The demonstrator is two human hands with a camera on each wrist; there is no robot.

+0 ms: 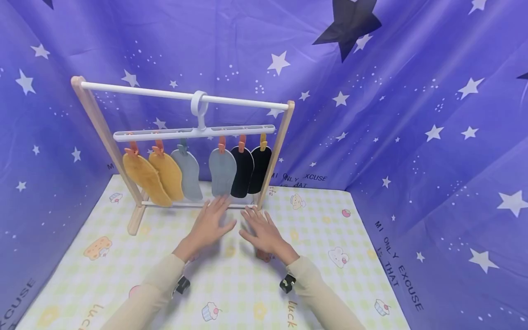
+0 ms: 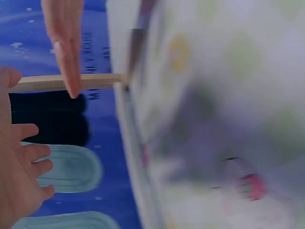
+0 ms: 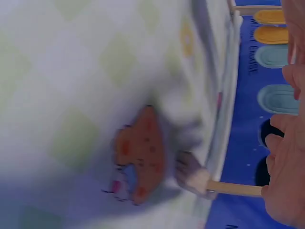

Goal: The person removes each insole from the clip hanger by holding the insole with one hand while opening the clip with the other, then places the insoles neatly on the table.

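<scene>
Both hands hover above the table in front of a small rack, fingers extended and holding nothing. My left hand [image 1: 210, 222] is near the lower end of a grey-blue insole [image 1: 223, 172]; whether it touches is unclear. My right hand [image 1: 264, 230] is beside it, close to the rack's right foot. From a white hanger [image 1: 165, 134] hang two yellow insoles [image 1: 144, 176] at left, two grey-blue ones in the middle and two black insoles [image 1: 242, 174] at right. Each hangs from a small clothespin [image 1: 222, 145], coloured orange, green or yellow. In the left wrist view, the grey-blue insole [image 2: 71, 168] shows beyond the fingers.
The rack has wooden legs [image 1: 275, 156], a white top rod [image 1: 136, 90] and a low crossbar [image 1: 194, 205]. A checked cloth [image 1: 321, 293] with cartoon prints covers the table. Behind and at both sides hangs a purple star-patterned curtain [image 1: 396, 114].
</scene>
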